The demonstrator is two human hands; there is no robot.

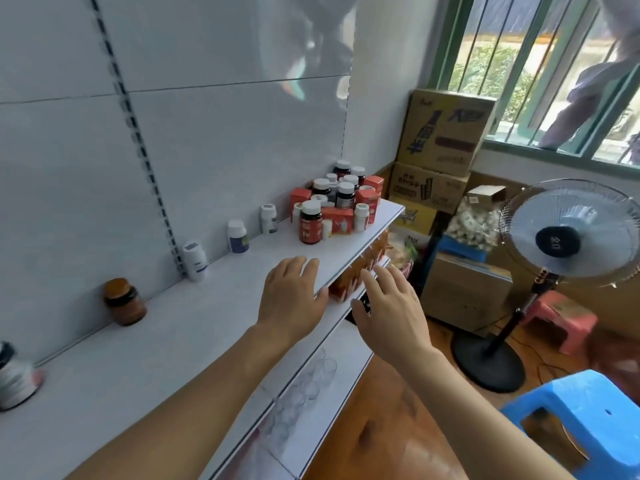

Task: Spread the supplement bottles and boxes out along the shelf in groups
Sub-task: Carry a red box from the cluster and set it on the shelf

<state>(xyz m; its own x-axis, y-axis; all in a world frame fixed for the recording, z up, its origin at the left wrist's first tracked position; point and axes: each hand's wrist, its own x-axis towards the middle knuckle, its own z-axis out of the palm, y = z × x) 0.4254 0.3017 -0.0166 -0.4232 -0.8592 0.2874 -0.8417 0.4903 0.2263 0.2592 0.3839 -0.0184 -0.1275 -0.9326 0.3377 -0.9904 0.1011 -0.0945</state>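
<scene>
A white shelf (173,341) runs from lower left to upper right. At its far right end stands a tight cluster of dark supplement bottles (310,223) and red boxes (341,220). Three white bottles (195,260) (237,236) (268,218) stand apart along the back wall. Further left is a brown jar (124,302), and a blurred bottle (14,375) stands at the left edge. My left hand (291,292) hovers open over the shelf's front edge, holding nothing. My right hand (388,306) is open beside it, just off the shelf front.
Lower shelves hold orange packets (349,282) and clear glass cups (311,382). Stacked cardboard boxes (446,133) stand in the corner under a barred window. A standing fan (568,233), a blue stool (581,420) and a pink stool (557,320) are on the floor at right.
</scene>
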